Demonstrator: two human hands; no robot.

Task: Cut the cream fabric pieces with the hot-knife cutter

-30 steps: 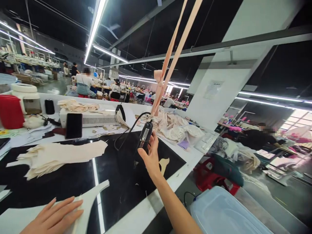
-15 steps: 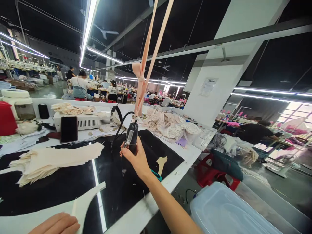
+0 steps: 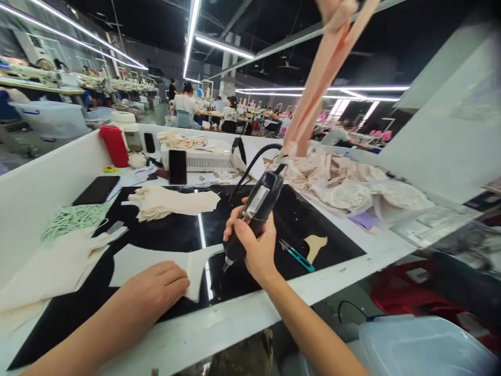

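My right hand is wrapped round a black corded handheld tool with a silver lever plate on its side. Its pointed metal tip is angled down, just right of a pale fabric panel's narrow end; I cannot tell whether it touches. My left hand lies flat on that pale fabric panel, fingers together and thumb hidden. A narrow cream strip crosses the panel beside my fingertips. The tool hangs from a knotted peach fabric band. Right of my right hand lie teal thread snips and a small yellowish fabric scrap.
A stack of cream fabric pieces lies on the black mat. Behind it stand a phone and a white vented box. Green cord lies left, lacy pale garments right. A plastic bin is below.
The view has swung left and downward. The tool has gone from nearly upright to tilted, its tip now beside the pale panel. My left hand stays on the panel.
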